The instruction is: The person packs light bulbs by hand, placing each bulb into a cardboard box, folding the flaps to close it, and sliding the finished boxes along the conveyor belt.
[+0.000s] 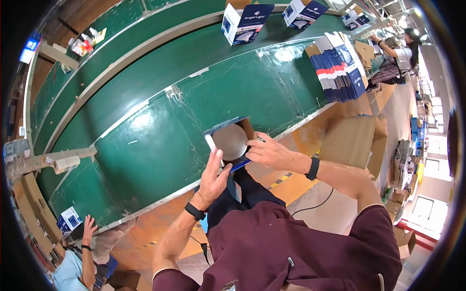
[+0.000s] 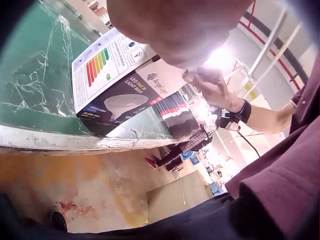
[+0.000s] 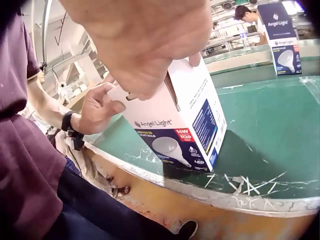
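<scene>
A blue-and-white light bulb box (image 1: 246, 127) stands upright at the near edge of the green table, its top open. Inside shows the round pale face of a light bulb (image 1: 229, 141). My left hand (image 1: 214, 177) pinches the flap on the box's left side, thumb on the near side. Across the opening, my right hand (image 1: 274, 154) holds the right flap edge with curled fingers. Printed bulb pictures and "Angel Light" mark the box walls, seen in the right wrist view on the box front (image 3: 170, 147).
Folded cartons (image 1: 340, 72) are stacked at the table's right end. Two open bulb boxes, one tall (image 1: 247, 24) and one beyond it (image 1: 305, 14), stand farther back. A large brown carton (image 1: 347, 140) is on my right. Another person (image 1: 73, 266) sits at lower left near a small box (image 1: 69, 220).
</scene>
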A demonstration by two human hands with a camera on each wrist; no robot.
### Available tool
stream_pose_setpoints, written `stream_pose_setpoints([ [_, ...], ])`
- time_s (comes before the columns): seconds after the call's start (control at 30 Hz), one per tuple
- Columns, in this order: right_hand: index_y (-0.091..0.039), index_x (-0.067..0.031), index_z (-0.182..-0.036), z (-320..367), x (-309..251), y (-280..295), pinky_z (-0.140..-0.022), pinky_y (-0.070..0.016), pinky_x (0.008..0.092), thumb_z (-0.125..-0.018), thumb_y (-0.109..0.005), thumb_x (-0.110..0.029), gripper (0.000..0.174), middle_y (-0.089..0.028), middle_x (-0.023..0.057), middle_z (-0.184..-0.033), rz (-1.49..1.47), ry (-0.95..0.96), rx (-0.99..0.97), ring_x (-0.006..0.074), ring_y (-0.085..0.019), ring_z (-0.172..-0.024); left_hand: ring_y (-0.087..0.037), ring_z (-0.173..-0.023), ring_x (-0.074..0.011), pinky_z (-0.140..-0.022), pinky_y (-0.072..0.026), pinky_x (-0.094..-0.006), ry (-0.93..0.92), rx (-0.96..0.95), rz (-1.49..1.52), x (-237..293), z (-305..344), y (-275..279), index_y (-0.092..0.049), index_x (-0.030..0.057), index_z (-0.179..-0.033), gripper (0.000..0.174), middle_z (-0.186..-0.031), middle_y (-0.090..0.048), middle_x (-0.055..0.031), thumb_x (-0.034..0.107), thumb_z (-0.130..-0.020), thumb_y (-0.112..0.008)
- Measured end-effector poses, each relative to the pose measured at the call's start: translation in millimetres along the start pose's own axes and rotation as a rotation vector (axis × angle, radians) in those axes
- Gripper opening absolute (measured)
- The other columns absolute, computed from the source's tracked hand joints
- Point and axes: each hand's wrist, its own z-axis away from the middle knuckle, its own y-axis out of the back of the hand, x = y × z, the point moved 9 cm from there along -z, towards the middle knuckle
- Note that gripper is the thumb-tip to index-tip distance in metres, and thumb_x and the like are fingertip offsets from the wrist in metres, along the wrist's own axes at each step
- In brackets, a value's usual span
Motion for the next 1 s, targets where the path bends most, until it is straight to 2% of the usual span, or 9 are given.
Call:
stream_pose_setpoints([
  [0.17,-0.067,-0.0079,-0.110,5.0,3.4,10.6,-0.112,-0.0418,0.0565,-0.091,-0.073,-0.019,0.023,-0.068,0.0095,-0.109,-0.123,-0.004,0.095,0.0282,-0.059,-0.127,-0.060,-0.135,-0.0386,-0.107,-0.0560,-0.0441,0.076,-0.197,0.134,-13.8,-25.6,-14.4,-0.072,-0.0012,-0.102,0.026,-0.136,-0.068,-0.0184,-0.003,-0.077,-0.078],
  [0.3,-0.066,-0.0092,-0.132,16.6,41.1,39.1,-0.114,-0.0425,0.0494,-0.096,-0.074,-0.033,0.044,-0.066,0.0127,-0.132,-0.526,-0.199,0.302,0.0334,-0.057,-0.131,-0.060,-0.137,-0.0346,-0.108,-0.0550,-0.0436,0.093,-0.360,0.195,-24.9,-29.8,-17.9,-0.075,0.0028,-0.107,0.039,-0.134,-0.071,-0.0118,-0.007,-0.069,-0.076],
  [0.33,-0.059,-0.0087,-0.144,29.9,62.4,45.8,-0.116,-0.0427,0.0450,-0.100,-0.071,-0.028,0.049,-0.063,0.0149,-0.140,-0.538,-0.392,0.367,0.0329,-0.055,-0.136,-0.059,-0.138,-0.0351,-0.110,-0.0537,-0.0443,0.097,-0.373,0.205,-25.6,-31.8,-18.4,-0.076,0.0028,-0.108,0.043,-0.135,-0.071,-0.0127,-0.009,-0.066,-0.075],
  [0.4,-0.043,-0.0076,-0.158,46.0,100.5,-6.9,-0.117,-0.0424,0.0458,-0.102,-0.069,-0.029,0.066,-0.053,0.0176,-0.153,-1.219,-0.719,0.460,0.0333,-0.051,-0.142,-0.052,-0.144,-0.0383,-0.113,-0.0511,-0.0456,0.113,-0.429,0.169,-19.3,-37.0,-16.7,-0.079,0.0093,-0.112,0.056,-0.150,-0.060,-0.0157,-0.010,-0.060,-0.076],
  [0.53,-0.007,-0.0058,-0.170,26.3,84.6,-104.2,-0.121,-0.0361,0.0480,-0.079,-0.090,-0.044,0.129,-0.032,0.0239,-0.167,-1.355,-0.713,0.066,0.0365,-0.039,-0.150,-0.047,-0.147,-0.0412,-0.115,-0.0491,-0.0484,0.113,-0.483,0.141,-24.3,-34.1,-20.6,-0.080,0.0177,-0.117,0.068,-0.162,-0.047,-0.0190,-0.011,-0.055,-0.076],
  [0.8,-0.014,-0.0037,-0.169,11.2,83.5,-92.6,-0.123,-0.0336,0.0410,-0.091,-0.083,-0.029,0.107,-0.033,0.0189,-0.169,-1.437,-0.606,0.076,0.0261,-0.038,-0.150,-0.033,-0.156,-0.0383,-0.126,-0.0306,-0.0547,-0.109,-0.674,-0.092,-21.5,-37.8,-49.0,-0.063,0.0258,-0.146,0.082,-0.165,-0.045,-0.0086,0.003,-0.068,-0.075],
  [0.87,-0.045,0.0017,-0.158,15.3,122.5,-56.5,-0.122,-0.0365,0.0381,-0.104,-0.065,-0.015,0.060,-0.043,0.0133,-0.165,-1.370,-0.680,0.338,0.0225,-0.044,-0.147,-0.036,-0.155,-0.0372,-0.127,-0.0283,-0.0544,-0.096,-0.642,-0.075,-22.4,-38.9,-46.8,-0.056,0.0212,-0.152,0.084,-0.163,-0.048,-0.0053,0.007,-0.071,-0.076],
  [0.93,-0.053,-0.0006,-0.153,-15.4,146.0,10.2,-0.116,-0.0440,0.0390,-0.108,-0.058,-0.022,0.050,-0.049,0.0143,-0.161,-1.450,-0.627,0.426,0.0220,-0.048,-0.144,-0.038,-0.154,-0.0354,-0.126,-0.0311,-0.0530,-0.094,-0.580,-0.070,-19.4,-42.1,-45.4,-0.053,0.0201,-0.154,0.094,-0.161,-0.049,-0.0058,0.004,-0.067,-0.082],
  [1.0,-0.053,-0.0069,-0.155,-57.3,132.1,15.9,-0.118,-0.0422,0.0410,-0.106,-0.062,-0.029,0.054,-0.047,0.0158,-0.163,-1.369,-0.415,-0.032,0.0249,-0.047,-0.147,-0.041,-0.151,-0.0369,-0.125,-0.0324,-0.0522,0.027,-0.565,0.046,-30.7,-39.9,-47.0,-0.048,0.0180,-0.157,0.093,-0.159,-0.050,-0.0127,0.007,-0.071,-0.082],
])
